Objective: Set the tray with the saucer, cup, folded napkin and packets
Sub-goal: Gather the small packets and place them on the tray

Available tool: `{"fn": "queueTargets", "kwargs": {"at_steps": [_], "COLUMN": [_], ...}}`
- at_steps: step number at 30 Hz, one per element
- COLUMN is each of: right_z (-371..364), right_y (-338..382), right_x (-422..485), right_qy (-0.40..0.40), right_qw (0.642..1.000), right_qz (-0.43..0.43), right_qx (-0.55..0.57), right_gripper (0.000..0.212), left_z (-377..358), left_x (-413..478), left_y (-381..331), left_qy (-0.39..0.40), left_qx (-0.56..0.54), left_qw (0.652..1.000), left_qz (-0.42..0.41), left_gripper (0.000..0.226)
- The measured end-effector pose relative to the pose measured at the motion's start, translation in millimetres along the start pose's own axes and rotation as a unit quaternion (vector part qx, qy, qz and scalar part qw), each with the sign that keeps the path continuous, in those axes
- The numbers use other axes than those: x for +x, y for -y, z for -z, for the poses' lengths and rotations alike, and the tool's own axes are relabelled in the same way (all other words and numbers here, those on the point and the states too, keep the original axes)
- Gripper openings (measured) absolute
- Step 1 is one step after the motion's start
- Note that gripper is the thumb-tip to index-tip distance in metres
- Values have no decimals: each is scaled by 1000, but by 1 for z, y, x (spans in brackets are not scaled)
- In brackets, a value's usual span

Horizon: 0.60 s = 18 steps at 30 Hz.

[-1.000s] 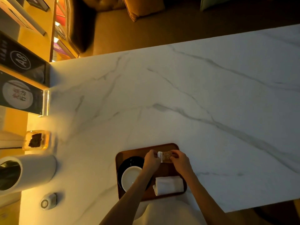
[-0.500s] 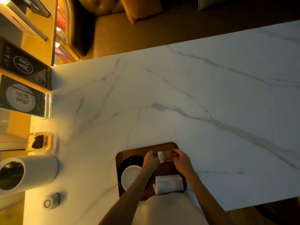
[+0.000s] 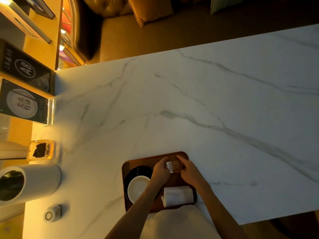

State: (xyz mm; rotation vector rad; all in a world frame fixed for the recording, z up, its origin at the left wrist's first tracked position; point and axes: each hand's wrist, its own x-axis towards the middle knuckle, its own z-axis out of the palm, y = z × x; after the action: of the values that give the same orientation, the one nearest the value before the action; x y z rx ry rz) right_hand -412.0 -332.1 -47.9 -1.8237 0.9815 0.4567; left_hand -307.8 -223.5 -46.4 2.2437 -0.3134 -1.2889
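A brown wooden tray lies on the marble table near its front edge. On its left half a white cup sits on a black saucer. A rolled white napkin lies at the tray's near right. Over the tray's far part, my left hand and my right hand pinch a small brown and white packet between them, one on each side. Whether the packet touches the tray is unclear.
A white cylindrical container lies at the left edge, with a small glass jar beyond it and a round grey device nearer. Two dark sign stands rise at far left. A sofa runs beyond the table.
Both hands stay on the packet over the tray's far part, shifting only slightly. The view has drifted a little.
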Motion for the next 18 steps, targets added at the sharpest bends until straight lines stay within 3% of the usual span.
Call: {"fn": "queueTargets", "kwargs": {"at_steps": [18], "right_z": [-6], "right_y": [3], "right_x": [-1], "right_qy": [-11], "right_qw": [1000], "right_qz": [-22], "right_qx": [-1], "right_gripper": [56], "left_z": [-5], "left_x": [2], "left_y": [1], "left_qy": [5], "left_qx": [14], "left_qw": [1000], "left_qz": [12], "left_gripper": [49]}}
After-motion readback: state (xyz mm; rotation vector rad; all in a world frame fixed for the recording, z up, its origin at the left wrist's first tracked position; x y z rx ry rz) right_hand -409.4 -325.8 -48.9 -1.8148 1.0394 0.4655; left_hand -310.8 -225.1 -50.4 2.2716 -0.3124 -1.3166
